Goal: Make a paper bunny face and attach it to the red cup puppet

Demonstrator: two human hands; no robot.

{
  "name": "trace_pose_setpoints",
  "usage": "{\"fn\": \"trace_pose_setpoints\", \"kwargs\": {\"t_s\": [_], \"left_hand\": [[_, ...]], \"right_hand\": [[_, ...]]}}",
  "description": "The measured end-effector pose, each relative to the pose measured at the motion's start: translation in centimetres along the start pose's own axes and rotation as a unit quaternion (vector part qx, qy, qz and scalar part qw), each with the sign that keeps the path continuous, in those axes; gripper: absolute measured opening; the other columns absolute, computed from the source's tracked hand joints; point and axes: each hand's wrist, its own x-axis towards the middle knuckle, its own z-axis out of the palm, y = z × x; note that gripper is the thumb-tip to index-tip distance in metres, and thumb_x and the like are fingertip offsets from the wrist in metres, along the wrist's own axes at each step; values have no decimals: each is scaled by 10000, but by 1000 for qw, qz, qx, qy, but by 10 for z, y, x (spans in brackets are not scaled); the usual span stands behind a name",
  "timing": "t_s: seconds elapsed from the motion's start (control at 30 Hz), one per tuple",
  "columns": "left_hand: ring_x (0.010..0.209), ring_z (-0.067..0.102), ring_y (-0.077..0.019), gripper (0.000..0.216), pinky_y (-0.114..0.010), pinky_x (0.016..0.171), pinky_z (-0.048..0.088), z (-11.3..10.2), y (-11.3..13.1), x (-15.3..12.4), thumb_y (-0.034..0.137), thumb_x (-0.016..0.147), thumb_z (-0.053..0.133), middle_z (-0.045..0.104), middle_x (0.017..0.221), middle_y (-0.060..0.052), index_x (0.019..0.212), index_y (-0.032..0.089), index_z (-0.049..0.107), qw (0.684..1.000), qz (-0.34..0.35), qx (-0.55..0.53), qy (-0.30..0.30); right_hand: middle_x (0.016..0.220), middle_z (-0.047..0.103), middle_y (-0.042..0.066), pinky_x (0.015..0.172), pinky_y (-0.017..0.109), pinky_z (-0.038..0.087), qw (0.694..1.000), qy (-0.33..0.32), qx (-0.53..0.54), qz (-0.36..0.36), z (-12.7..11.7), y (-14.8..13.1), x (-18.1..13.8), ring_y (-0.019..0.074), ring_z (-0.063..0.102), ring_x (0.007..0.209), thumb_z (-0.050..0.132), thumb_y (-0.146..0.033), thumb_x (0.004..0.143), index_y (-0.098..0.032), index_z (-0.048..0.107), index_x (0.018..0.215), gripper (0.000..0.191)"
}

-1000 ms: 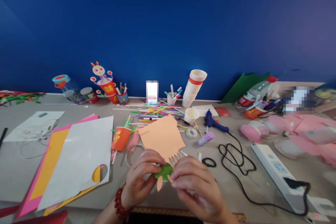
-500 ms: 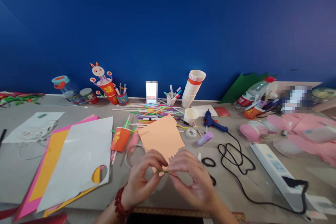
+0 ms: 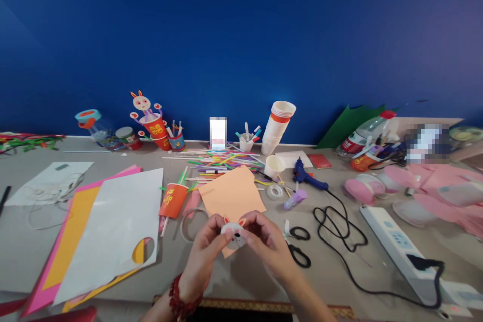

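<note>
Both my hands meet low in the middle of the view over the grey table (image 3: 22, 246). My left hand (image 3: 203, 256), with a red bead bracelet at the wrist, and my right hand (image 3: 266, 246) pinch a small round white paper cutout (image 3: 233, 233) between their fingertips. The cutout has a black dot and small orange ear tips. Just behind it lies a peach paper sheet (image 3: 231, 194). Black scissors (image 3: 300, 246) lie right of my right hand.
White, pink and yellow sheets (image 3: 109, 221) lie left, an orange paper cup (image 3: 172, 200) beside them. Coloured straws (image 3: 222, 161), a cup stack (image 3: 278, 125), blue glue gun (image 3: 307, 175) with black cable, tape roll (image 3: 275, 191) and a power strip (image 3: 396, 241) fill the middle and right.
The piece between my fingers turned from a green face, through edge-on, to a white face with ears. Both hands rose slightly and moved closer together.
</note>
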Motion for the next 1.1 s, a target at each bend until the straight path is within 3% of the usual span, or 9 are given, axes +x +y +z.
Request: {"fn": "trace_pose_setpoints", "kwargs": {"t_s": [0.4, 1.1], "left_hand": [[722, 453, -131, 281, -232, 684, 390, 0, -2, -1, 341, 808, 725, 518, 740, 11, 734, 174, 511, 999, 23, 29, -5], [726, 463, -135, 284, -241, 691, 395, -1, -5, -2, 345, 811, 723, 521, 742, 14, 738, 178, 505, 999, 23, 23, -7]], "right_hand": [[732, 560, 7, 604, 242, 413, 998, 48, -8, -44, 2, 1, 4, 140, 501, 672, 597, -375, 906, -173, 587, 779, 238], [684, 544, -6, 567, 234, 387, 997, 58, -35, -33, 3, 0, 6, 129, 478, 629, 595, -378, 901, -173, 575, 735, 264]]}}
